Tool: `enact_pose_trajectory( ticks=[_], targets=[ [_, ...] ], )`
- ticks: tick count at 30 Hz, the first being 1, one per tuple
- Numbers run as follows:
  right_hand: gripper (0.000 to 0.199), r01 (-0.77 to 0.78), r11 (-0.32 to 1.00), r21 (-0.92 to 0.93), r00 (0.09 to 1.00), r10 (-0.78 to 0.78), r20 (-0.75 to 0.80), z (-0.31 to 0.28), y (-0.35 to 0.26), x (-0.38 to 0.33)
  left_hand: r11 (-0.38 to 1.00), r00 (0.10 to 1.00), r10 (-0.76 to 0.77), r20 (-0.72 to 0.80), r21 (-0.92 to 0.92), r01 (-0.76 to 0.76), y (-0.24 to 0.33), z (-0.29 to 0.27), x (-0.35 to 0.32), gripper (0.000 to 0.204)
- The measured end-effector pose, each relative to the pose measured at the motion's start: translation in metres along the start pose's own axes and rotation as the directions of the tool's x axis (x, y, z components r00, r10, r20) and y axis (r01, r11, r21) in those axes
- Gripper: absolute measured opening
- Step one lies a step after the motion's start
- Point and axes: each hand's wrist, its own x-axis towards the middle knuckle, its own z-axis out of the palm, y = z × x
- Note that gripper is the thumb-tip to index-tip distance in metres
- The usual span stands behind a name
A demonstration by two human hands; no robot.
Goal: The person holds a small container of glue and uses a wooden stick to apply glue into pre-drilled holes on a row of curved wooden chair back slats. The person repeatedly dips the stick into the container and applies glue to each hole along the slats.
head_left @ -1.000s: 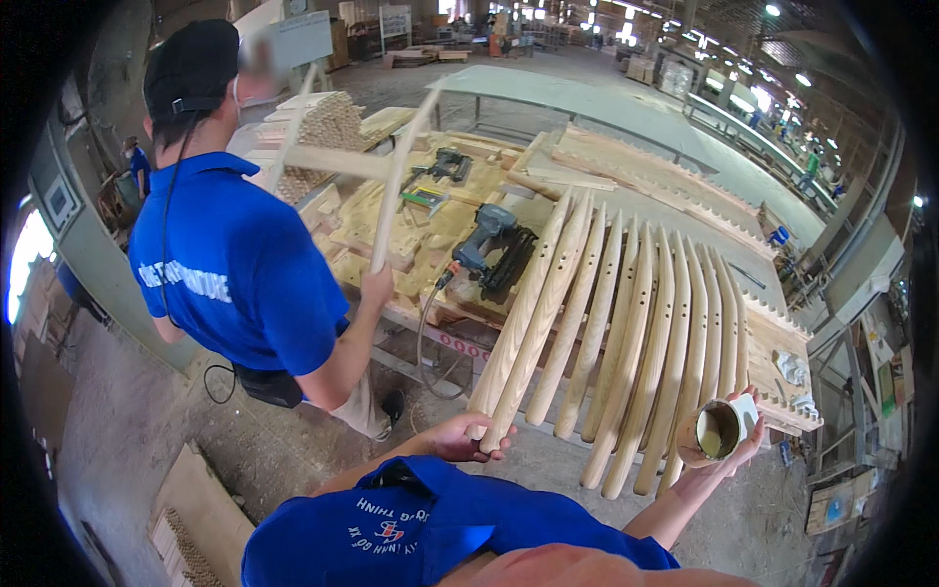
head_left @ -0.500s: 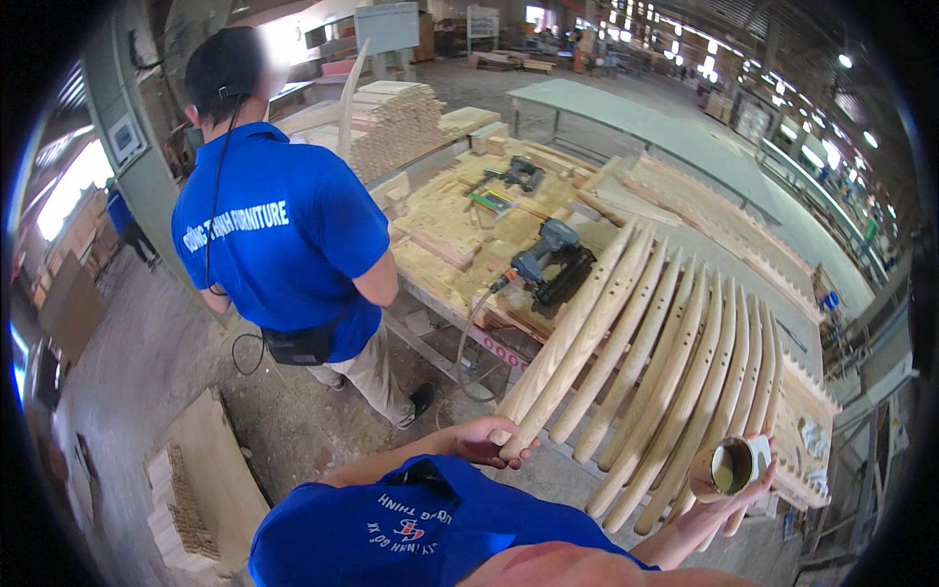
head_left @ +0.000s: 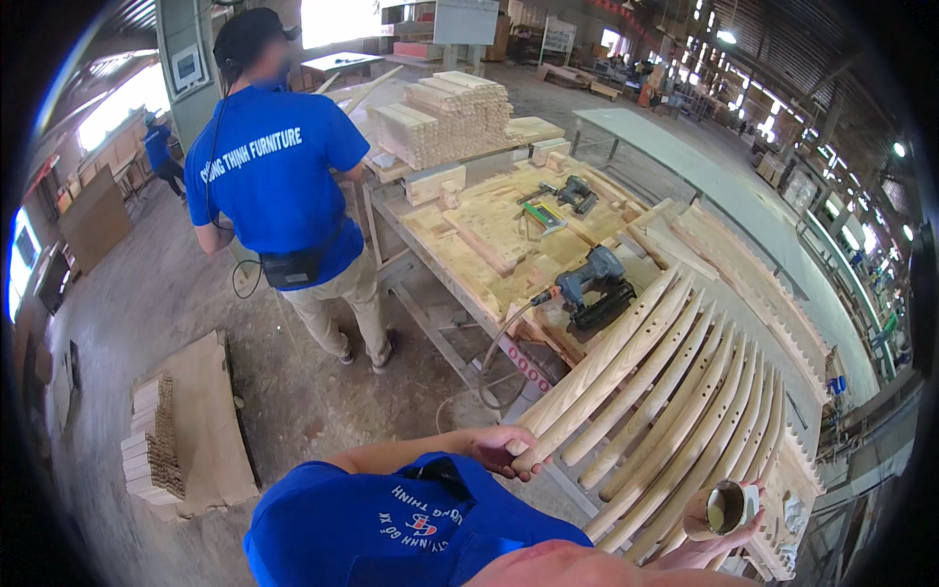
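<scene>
Since the earlier frames the view had swung left and down, so the co-worker in the blue shirt point(head_left: 274, 186) stood farther from the bench and the row of curved wooden legs point(head_left: 675, 411) sat more to the right. Both hands had hardly shifted on their loads. The left hand point(head_left: 504, 450) was closed around the near end of the leftmost leg point(head_left: 597, 377), fingers wrapped over it, while that piece lay touching its neighbours on the workbench point(head_left: 469, 264). The right hand point(head_left: 719, 533) cupped a small round pot point(head_left: 726, 507), fingers curled about its wall, held just off the near ends of the legs. As far as could be judged, the legs were laid out side by side and the work with the pot was barely begun. A nail gun point(head_left: 592, 289) lay on the bench beyond them.
</scene>
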Motion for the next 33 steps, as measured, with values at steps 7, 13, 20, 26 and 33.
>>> enact_pose_trajectory(
  ticks=[7,13,20,26,33],
  targets=[
    [0.050,-0.022,0.997,0.075,1.000,0.021,0.020,-0.012,0.000,0.007,0.999,0.998,-0.032,-0.048,-0.007,0.031,0.003,0.007,-0.004,0.040],
    [0.041,0.020,0.994,0.107,1.000,-0.018,-0.017,-0.016,-0.007,0.001,0.999,1.000,-0.031,0.000,-0.021,0.031,0.004,0.002,-0.001,0.042],
    [0.035,0.074,0.994,0.079,0.996,-0.070,-0.056,0.020,0.002,-0.010,0.998,0.998,-0.055,-0.007,-0.036,0.055,0.005,0.002,-0.003,0.044],
    [0.040,0.107,0.986,0.132,0.983,-0.085,-0.161,0.018,0.000,-0.012,0.999,0.999,-0.032,0.001,-0.009,0.032,0.004,0.002,-0.001,0.046],
    [0.039,0.103,0.976,0.191,0.974,-0.060,-0.220,0.008,-0.007,-0.008,0.999,0.999,-0.033,0.027,-0.034,0.034,0.004,0.000,-0.001,0.048]
  ],
)
